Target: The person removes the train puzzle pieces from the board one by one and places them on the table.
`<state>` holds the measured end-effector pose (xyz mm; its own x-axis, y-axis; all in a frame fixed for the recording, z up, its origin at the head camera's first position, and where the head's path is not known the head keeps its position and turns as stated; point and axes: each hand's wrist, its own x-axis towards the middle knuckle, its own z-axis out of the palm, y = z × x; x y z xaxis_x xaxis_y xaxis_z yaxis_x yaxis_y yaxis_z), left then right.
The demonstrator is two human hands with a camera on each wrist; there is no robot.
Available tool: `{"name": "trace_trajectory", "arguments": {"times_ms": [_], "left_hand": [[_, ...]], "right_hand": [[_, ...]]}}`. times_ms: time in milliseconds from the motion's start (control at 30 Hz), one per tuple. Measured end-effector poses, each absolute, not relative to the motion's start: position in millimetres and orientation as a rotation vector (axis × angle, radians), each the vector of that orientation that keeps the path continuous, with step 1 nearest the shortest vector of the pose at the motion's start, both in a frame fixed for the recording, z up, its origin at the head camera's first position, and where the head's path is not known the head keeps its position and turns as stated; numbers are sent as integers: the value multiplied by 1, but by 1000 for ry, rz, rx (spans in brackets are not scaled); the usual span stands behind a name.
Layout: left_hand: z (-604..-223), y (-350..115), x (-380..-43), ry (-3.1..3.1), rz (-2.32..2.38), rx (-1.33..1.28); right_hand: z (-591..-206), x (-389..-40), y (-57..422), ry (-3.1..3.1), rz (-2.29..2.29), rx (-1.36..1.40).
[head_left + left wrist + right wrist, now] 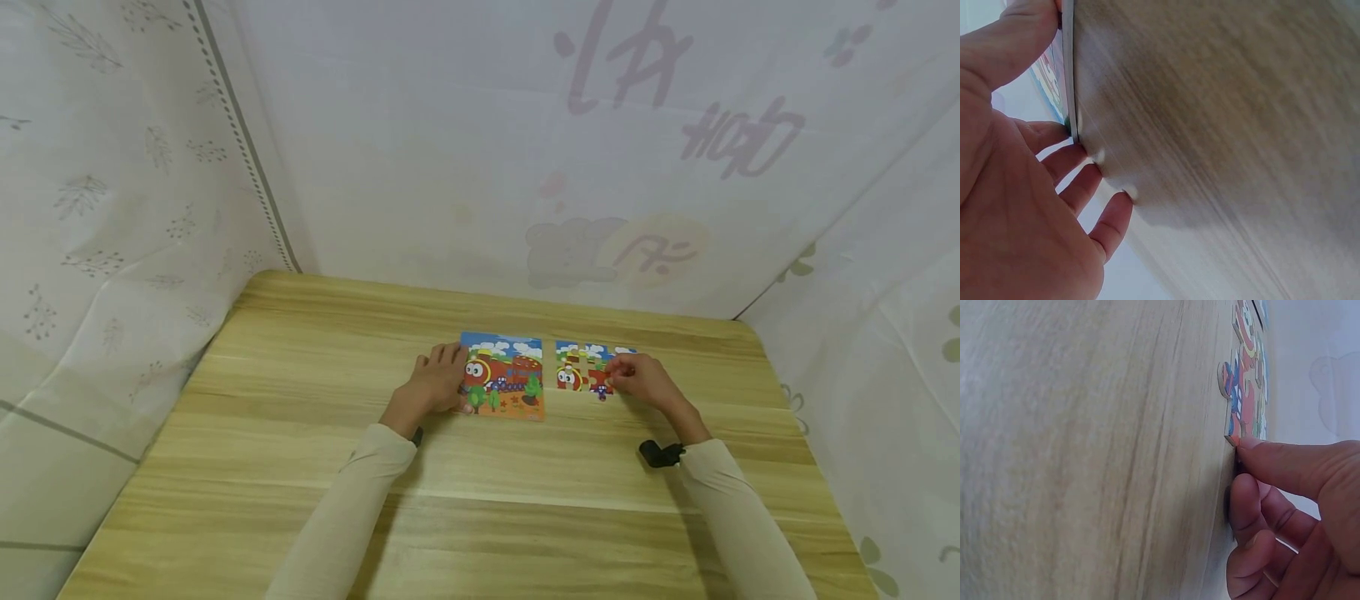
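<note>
In the head view a square picture board [517, 367] lies on the table, printed with a red cartoon train under a blue sky. My left hand [435, 382] rests at its left edge, thumb and fingers spread along that side; the left wrist view shows fingertips touching the wood. To the right is a partly joined jigsaw puzzle [569, 380] of the same train, with gaps between some pieces. My right hand [641, 379] is at its right side, thumb and index finger pinching a puzzle piece [1237, 441] at the lower corner, mostly hidden by the fingers.
The wooden table [480, 533] carries both pictures near its far side. A white printed cloth [420, 167] hangs behind the table, with more cloth at the left and right. Black wrist devices [660, 454] sit at the cuffs of both light sleeves.
</note>
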<state>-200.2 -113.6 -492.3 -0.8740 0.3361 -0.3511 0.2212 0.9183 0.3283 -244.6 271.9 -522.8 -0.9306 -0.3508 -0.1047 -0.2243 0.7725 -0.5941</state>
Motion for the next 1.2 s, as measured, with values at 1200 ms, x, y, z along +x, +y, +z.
{"name": "trace_trajectory", "arguments": {"times_ms": [1200], "left_hand": [[-494, -114, -200, 2682, 375, 416]], "right_hand": [[-516, -241, 203, 2714, -1032, -557]]}}
